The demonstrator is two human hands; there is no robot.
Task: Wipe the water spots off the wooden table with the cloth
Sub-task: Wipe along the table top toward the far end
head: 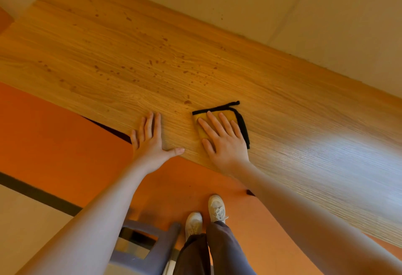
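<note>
**Two flat hands on the table, one on the cloth**

The right hand (224, 137) lies palm down on the yellow cloth (201, 125), fingers straight and slightly spread, pointing toward 11 o'clock. It presses the cloth onto the wooden table (108, 57) rather than clutching it; no finger curls round the fabric. The thumb sticks out toward 9 o'clock and touches bare wood just past the cloth's near edge. The cloth is folded small, with a black border (242, 124) showing along its far side and its 3 o'clock side, and it sits close to the table's near edge, a little right of the frame's centre.

The left hand (150, 139) rests flat on the near edge of the table, at 9 o'clock from the cloth and apart from it. Its fingers are straight and close together, pointing toward 12 o'clock, with the thumb stretched out along the wood toward 3 o'clock. It holds nothing.

Dark water spots (152, 62) are scattered over the table from 10 to 12 o'clock of the cloth, the nearest one (187, 102) just beyond the cloth's far left corner. The wood at 3 to 4 o'clock of the cloth carries a pale glare.

Below the table lies an orange floor (54, 139). At 6 o'clock stand two white shoes (204, 216) and dark trouser legs, with a grey chair (150, 246) at 7 o'clock.
</note>
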